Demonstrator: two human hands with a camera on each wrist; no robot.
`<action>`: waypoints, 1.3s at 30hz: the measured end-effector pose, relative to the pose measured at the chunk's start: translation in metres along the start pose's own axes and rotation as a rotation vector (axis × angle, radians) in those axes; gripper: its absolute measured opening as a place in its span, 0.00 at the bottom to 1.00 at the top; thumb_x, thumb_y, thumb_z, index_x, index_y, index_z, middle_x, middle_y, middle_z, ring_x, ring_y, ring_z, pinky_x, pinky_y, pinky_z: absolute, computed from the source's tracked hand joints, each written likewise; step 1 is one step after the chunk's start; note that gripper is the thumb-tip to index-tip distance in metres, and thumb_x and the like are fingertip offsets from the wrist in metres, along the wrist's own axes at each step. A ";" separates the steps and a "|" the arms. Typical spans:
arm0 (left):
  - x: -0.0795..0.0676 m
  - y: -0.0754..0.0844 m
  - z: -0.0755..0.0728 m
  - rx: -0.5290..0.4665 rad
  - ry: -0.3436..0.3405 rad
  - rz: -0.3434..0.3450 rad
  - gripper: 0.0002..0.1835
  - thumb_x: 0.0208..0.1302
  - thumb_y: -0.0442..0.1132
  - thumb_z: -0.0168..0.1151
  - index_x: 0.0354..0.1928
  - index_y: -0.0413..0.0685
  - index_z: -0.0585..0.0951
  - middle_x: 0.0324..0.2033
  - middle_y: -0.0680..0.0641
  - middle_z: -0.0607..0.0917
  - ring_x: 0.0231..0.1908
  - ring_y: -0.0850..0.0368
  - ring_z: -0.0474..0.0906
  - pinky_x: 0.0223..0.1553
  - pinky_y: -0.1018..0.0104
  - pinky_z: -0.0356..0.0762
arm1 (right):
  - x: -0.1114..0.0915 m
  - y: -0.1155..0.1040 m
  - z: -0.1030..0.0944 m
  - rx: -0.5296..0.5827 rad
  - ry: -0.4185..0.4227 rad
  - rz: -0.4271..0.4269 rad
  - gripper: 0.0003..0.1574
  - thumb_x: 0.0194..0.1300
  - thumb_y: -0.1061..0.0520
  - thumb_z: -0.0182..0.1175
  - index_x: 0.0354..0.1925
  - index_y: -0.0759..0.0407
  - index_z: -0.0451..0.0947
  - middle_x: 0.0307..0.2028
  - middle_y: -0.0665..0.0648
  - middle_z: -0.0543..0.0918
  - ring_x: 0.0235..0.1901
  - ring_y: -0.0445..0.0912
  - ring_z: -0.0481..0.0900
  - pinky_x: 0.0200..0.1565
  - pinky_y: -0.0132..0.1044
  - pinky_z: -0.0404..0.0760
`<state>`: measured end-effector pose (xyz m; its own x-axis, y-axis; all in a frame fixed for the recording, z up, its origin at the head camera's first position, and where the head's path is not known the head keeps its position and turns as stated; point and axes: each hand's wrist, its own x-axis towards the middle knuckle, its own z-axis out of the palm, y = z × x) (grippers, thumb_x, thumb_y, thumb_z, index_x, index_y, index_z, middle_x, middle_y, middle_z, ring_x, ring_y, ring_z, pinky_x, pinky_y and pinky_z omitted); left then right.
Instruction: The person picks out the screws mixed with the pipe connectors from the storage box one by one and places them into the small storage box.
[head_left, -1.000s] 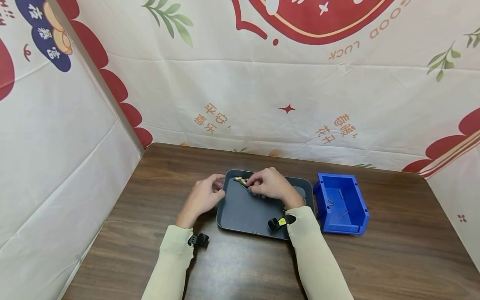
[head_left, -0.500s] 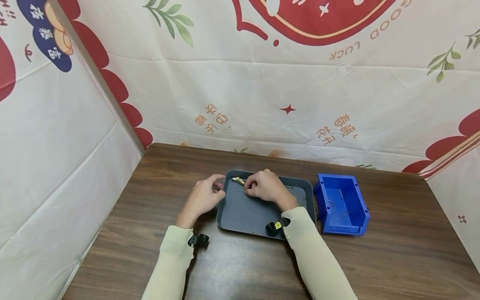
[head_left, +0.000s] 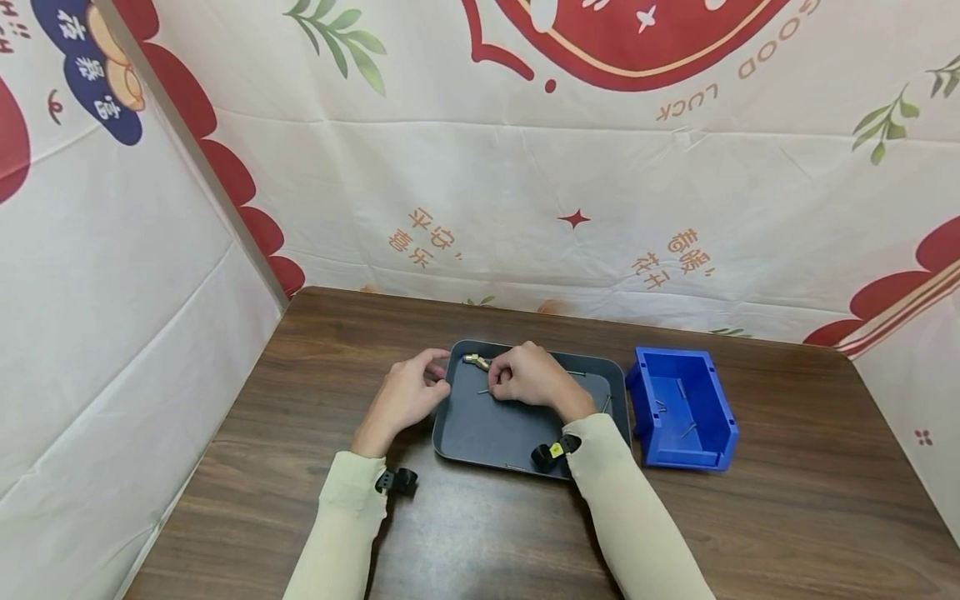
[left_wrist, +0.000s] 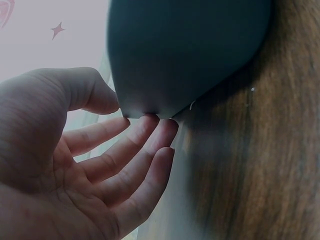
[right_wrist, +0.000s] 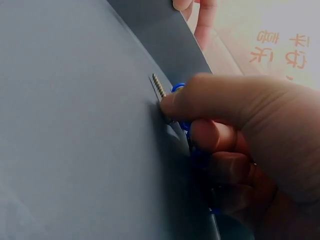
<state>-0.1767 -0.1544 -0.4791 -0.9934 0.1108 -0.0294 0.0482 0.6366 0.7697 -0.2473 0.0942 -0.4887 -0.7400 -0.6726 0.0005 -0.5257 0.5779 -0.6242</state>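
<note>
My right hand (head_left: 531,375) pinches a small threaded screw (right_wrist: 158,85) between thumb and fingers, low over the grey tray (head_left: 480,429). The screw's threaded end sticks out past the thumb, and its other end is hidden. Just beyond the fingertips, brass-coloured pieces (head_left: 476,361) lie in the tray's far left corner. Small blue pieces (right_wrist: 178,87) show behind the thumb in the right wrist view; their kind is unclear. My left hand (head_left: 405,396) is at the tray's left side, fingers loosely extended, with the fingertips and thumb touching its edge in the left wrist view.
A blue bin (head_left: 681,454) stands right of the tray with several thin metal pieces inside. More slender pieces (head_left: 606,403) lie along the tray's right side. The wooden table (head_left: 300,467) meets a printed cloth wall (head_left: 510,175) at the back.
My right hand has shifted slightly left and drawn away from the brass pieces; the screw now shows at its fingertips, a little nearer me. The left hand stays put.
</note>
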 end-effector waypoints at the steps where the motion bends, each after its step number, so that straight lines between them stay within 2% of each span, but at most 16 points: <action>1: 0.000 0.000 0.000 0.001 0.000 -0.001 0.28 0.67 0.35 0.65 0.70 0.48 0.83 0.48 0.46 0.91 0.46 0.52 0.89 0.51 0.49 0.85 | 0.000 0.000 0.000 0.016 0.002 -0.011 0.13 0.67 0.63 0.70 0.29 0.46 0.88 0.19 0.42 0.76 0.19 0.39 0.72 0.29 0.36 0.72; 5: 0.000 0.000 0.000 0.002 0.000 -0.003 0.28 0.67 0.35 0.65 0.70 0.48 0.83 0.48 0.46 0.91 0.45 0.52 0.89 0.51 0.49 0.86 | 0.000 0.003 -0.002 0.106 0.038 -0.077 0.11 0.66 0.64 0.70 0.31 0.48 0.89 0.20 0.43 0.77 0.20 0.39 0.72 0.30 0.35 0.72; 11: 0.000 0.000 0.000 0.000 0.003 -0.002 0.28 0.67 0.35 0.65 0.70 0.48 0.84 0.48 0.45 0.91 0.45 0.52 0.89 0.51 0.49 0.86 | -0.001 0.006 -0.005 0.230 0.080 -0.177 0.11 0.67 0.66 0.70 0.35 0.50 0.90 0.32 0.46 0.82 0.27 0.43 0.76 0.34 0.37 0.76; 18: 0.000 -0.001 0.000 0.005 0.000 -0.008 0.28 0.68 0.36 0.66 0.70 0.48 0.83 0.48 0.46 0.91 0.46 0.52 0.89 0.51 0.49 0.86 | -0.003 0.004 -0.009 0.342 0.122 -0.151 0.10 0.68 0.69 0.70 0.39 0.55 0.90 0.30 0.49 0.86 0.27 0.47 0.79 0.33 0.37 0.78; 22: 0.000 -0.001 0.000 0.000 0.000 -0.008 0.28 0.68 0.36 0.65 0.71 0.48 0.83 0.48 0.46 0.91 0.46 0.51 0.89 0.52 0.48 0.86 | -0.004 0.004 -0.011 0.373 0.155 -0.151 0.09 0.68 0.69 0.70 0.40 0.56 0.90 0.32 0.50 0.87 0.29 0.48 0.80 0.34 0.37 0.78; 33: 0.001 -0.001 0.002 0.004 0.000 -0.007 0.28 0.68 0.35 0.66 0.71 0.48 0.83 0.48 0.46 0.91 0.45 0.51 0.88 0.51 0.48 0.86 | -0.008 0.000 -0.022 0.414 0.216 -0.184 0.08 0.68 0.70 0.70 0.43 0.61 0.91 0.34 0.53 0.87 0.31 0.51 0.79 0.35 0.36 0.77; 39: -0.001 0.000 0.001 -0.005 0.002 -0.003 0.28 0.69 0.35 0.66 0.71 0.48 0.83 0.48 0.45 0.90 0.46 0.52 0.88 0.51 0.48 0.86 | -0.014 -0.006 -0.034 0.422 0.256 -0.198 0.09 0.68 0.71 0.70 0.41 0.59 0.90 0.34 0.54 0.86 0.31 0.50 0.78 0.34 0.36 0.77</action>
<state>-0.1761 -0.1538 -0.4795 -0.9938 0.1072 -0.0302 0.0449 0.6334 0.7725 -0.2479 0.1158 -0.4580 -0.7501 -0.5851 0.3084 -0.4904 0.1792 -0.8529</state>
